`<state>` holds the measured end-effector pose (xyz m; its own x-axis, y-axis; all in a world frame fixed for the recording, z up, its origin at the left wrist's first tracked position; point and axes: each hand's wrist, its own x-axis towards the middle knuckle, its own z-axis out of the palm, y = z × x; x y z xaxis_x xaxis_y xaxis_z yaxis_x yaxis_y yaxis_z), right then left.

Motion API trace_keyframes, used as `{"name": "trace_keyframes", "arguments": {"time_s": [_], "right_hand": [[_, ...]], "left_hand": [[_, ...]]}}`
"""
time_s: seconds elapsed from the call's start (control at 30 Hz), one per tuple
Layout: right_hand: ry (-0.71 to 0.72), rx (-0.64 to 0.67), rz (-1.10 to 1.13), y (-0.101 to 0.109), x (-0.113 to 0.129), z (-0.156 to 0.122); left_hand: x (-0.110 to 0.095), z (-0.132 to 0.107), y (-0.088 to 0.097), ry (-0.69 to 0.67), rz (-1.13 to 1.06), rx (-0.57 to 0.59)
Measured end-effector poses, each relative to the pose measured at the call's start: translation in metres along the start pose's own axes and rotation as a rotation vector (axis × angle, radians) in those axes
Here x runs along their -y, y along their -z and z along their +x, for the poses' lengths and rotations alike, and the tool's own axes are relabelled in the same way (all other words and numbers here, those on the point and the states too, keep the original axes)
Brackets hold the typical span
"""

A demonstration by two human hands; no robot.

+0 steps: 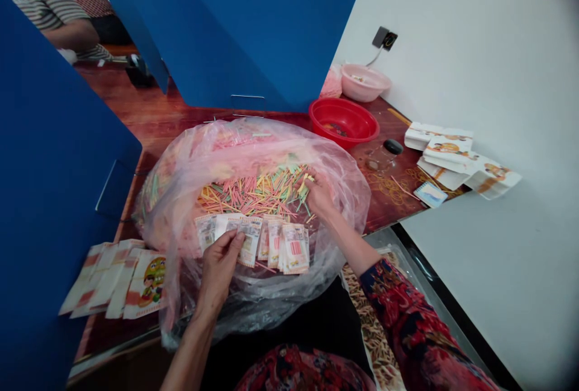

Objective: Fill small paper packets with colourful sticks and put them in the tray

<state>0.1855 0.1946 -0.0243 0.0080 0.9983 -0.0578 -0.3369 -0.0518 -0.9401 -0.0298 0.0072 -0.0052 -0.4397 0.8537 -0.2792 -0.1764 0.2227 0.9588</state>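
Observation:
A large clear plastic bag [271, 291] lies spread open on the table, with a heap of short thin sticks [244, 193] in pink, yellow and green inside. Along its near side several small printed packets [295, 247] lie in an overlapping row. My left hand [221, 264] pinches one printed packet [249, 241] between thumb and fingertips. At the right end of the heap, my right hand [319, 195] is closed around a few of the coloured sticks [304, 189]. How many it holds cannot be made out.
Blue partitions [253, 29] stand behind and left. Right are a red basin [344, 122], a pink basin [364, 82], a black-lidded jar [384, 152], rubber bands [389, 189] and printed bags [452, 149]. More printed bags [117, 279] lie left. Another person [67, 23] sits beyond the partition.

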Motion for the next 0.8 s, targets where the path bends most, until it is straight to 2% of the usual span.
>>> {"name": "trace_keyframes", "arguments": {"time_s": [0.13,0.27,0.33,0.43,0.5,0.57,0.7,0.8], "right_hand": [[-0.073,-0.033,0.148,-0.011,0.013,-0.001],[0.061,-0.066,0.073,-0.018,0.027,-0.002],[0.082,-0.059,0.077,-0.022,0.034,-0.005],[-0.056,0.002,0.198,-0.034,0.041,-0.019],[-0.192,0.051,0.269,-0.047,0.044,-0.033],[-0.264,0.097,0.305,-0.062,0.046,-0.050],[-0.121,0.172,0.227,-0.087,0.053,-0.076],[-0.011,0.231,0.142,-0.097,0.056,-0.087]], "left_hand": [[0.005,0.003,0.000,0.025,0.006,0.001],[0.004,0.002,-0.002,0.030,0.016,-0.010],[0.002,0.001,-0.003,0.033,0.028,-0.020],[0.001,0.000,-0.005,0.028,0.061,-0.011],[0.001,0.000,-0.006,0.009,0.091,0.011],[0.001,-0.001,-0.008,-0.015,0.120,0.047],[-0.003,-0.005,-0.010,-0.072,0.154,0.110],[-0.005,-0.007,-0.011,-0.082,0.149,0.125]]}}
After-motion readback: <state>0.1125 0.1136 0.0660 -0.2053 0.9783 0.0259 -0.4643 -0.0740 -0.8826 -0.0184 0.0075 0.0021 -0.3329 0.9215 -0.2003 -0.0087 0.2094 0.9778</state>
